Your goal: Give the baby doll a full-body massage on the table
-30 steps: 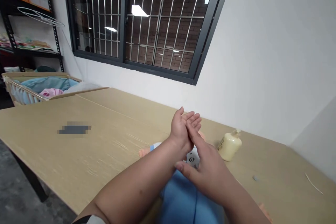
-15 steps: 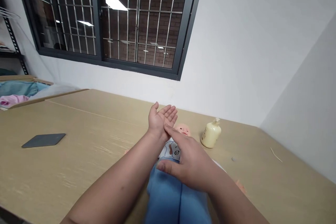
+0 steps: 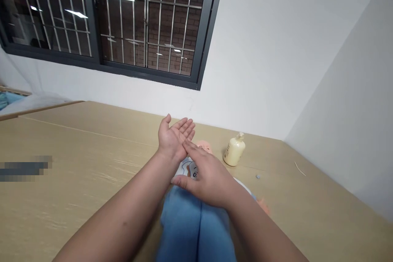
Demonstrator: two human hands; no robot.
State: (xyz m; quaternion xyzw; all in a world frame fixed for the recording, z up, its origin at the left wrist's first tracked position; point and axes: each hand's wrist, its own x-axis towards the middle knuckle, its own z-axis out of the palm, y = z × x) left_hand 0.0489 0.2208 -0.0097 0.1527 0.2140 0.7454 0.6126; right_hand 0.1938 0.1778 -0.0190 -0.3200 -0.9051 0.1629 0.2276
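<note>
Your right hand [image 3: 208, 180] lies flat, fingertips touching your upturned, spread left hand [image 3: 173, 137], both above the doll [image 3: 196, 217], left of the lotion bottle [image 3: 234, 150].

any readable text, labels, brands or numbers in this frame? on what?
None can be read.
Cream pump bottle: no label shows.
Doll's white top: a small printed picture, no letters legible.
Dark flat thing at the table's left edge: blurred out.
Left hand and right hand: bare, no writing.

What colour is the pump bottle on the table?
The pump bottle is pale cream yellow, seen in the head view.
</note>
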